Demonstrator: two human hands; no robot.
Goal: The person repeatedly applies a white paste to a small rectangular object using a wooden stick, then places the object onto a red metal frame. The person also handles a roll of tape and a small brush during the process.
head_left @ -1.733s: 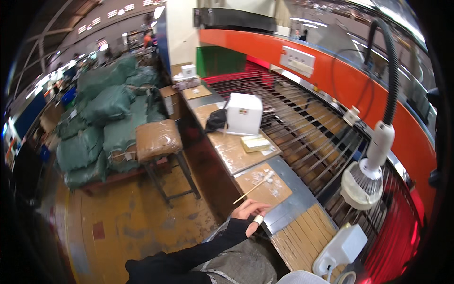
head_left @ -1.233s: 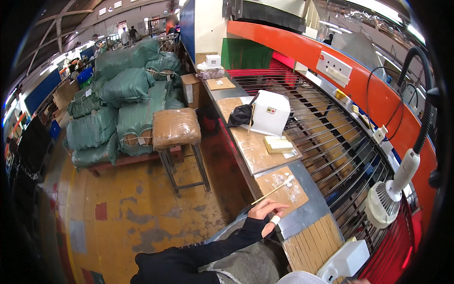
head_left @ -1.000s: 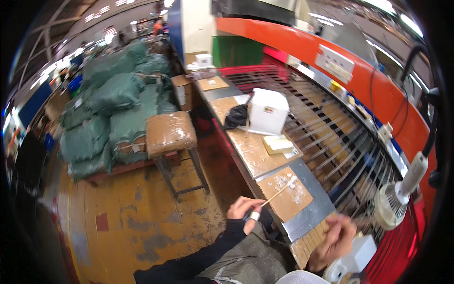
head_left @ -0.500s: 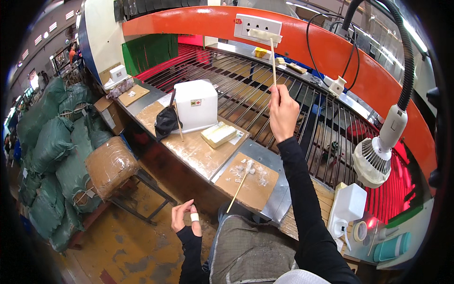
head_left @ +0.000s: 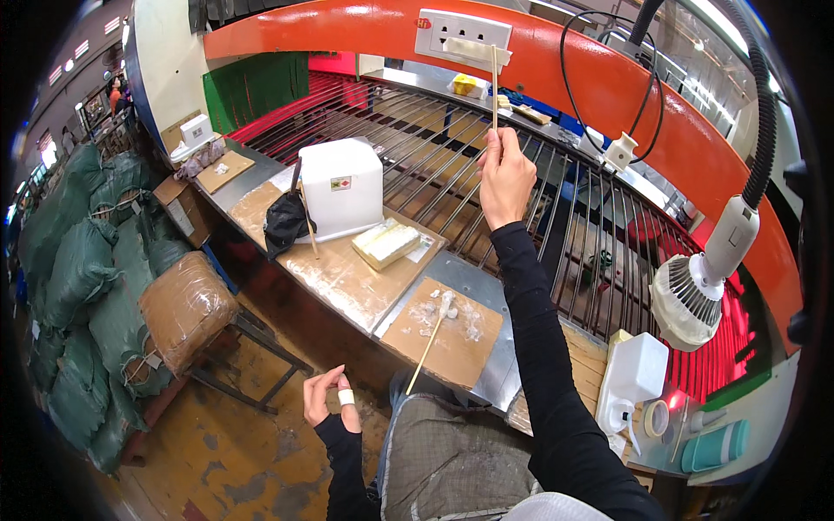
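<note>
My right hand (head_left: pixel 507 181) is closed round a thin wooden stick (head_left: pixel 494 87), held upright above the metal bars. In the picture, the stick's upper end overlaps the taped lower edge of the white socket panel (head_left: pixel 434 33); I cannot tell whether they touch. My left hand (head_left: pixel 328 398) hangs low in front of the bench, thumb and fingertips drawn together, a white wrap on the thumb. Whatever it may pinch is too small to make out. Between my arms, a second stick (head_left: pixel 424 354) with a white lump at its end lies on a cardboard sheet (head_left: pixel 478 352) smeared with white residue.
A white tub (head_left: pixel 343 182), a black bag (head_left: pixel 282 227) and a pale yellow block (head_left: pixel 385 243) stand on the bench. A lamp (head_left: pixel 691 300) hangs at right above a white bottle (head_left: pixel 638 369). A wrapped stool (head_left: pixel 187 304) and green sacks (head_left: pixel 82 273) stand left.
The whole view has shifted slightly. My right hand and its stick have risen a little against the socket panel. My left hand keeps nearly the same pose.
</note>
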